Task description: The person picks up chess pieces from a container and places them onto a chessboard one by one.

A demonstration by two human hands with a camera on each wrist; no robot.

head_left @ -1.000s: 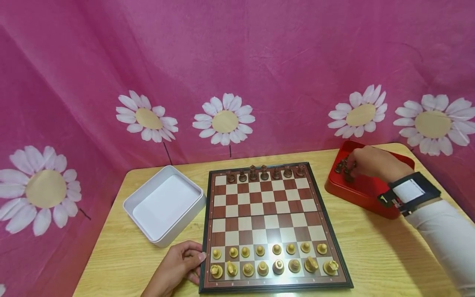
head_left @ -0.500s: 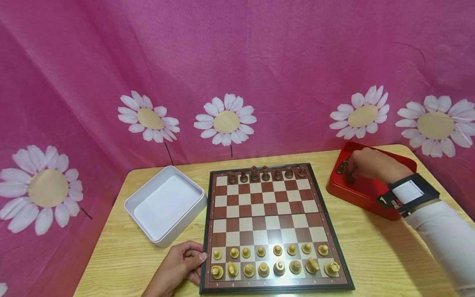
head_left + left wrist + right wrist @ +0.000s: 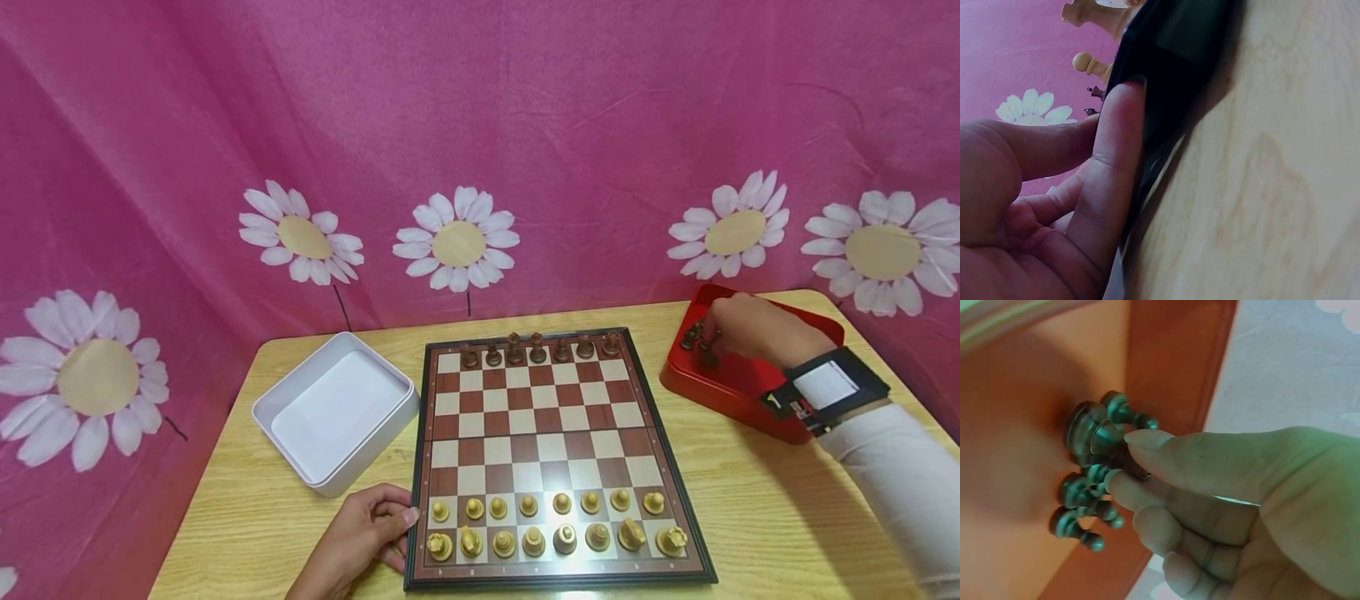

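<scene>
My left hand [image 3: 360,537] grips the near left edge of the chessboard [image 3: 472,475]; in the left wrist view, a finger [image 3: 1116,150] presses on its dark side. Light chess pieces stand in two rows on the near side, among them a light pawn [image 3: 562,502]. A row of dark pieces, including a tall dark piece [image 3: 513,350], lines the far side. My right hand [image 3: 765,329] reaches into the red box [image 3: 690,383]. In the right wrist view, its thumb and forefinger pinch a wide-based dark chess piece [image 3: 1088,431], its top partly hidden. Several dark pawns [image 3: 1072,528] stand around it.
A white box [image 3: 337,412] sits on the wooden table [image 3: 217,500] left of the board. Behind the table hangs a pink cloth [image 3: 570,142] with printed daisies. The red box stands right of the board, near the table's far right corner.
The head view has shifted very slightly. Both hands stay where they were, the left at the chessboard's edge and the right in the red box.
</scene>
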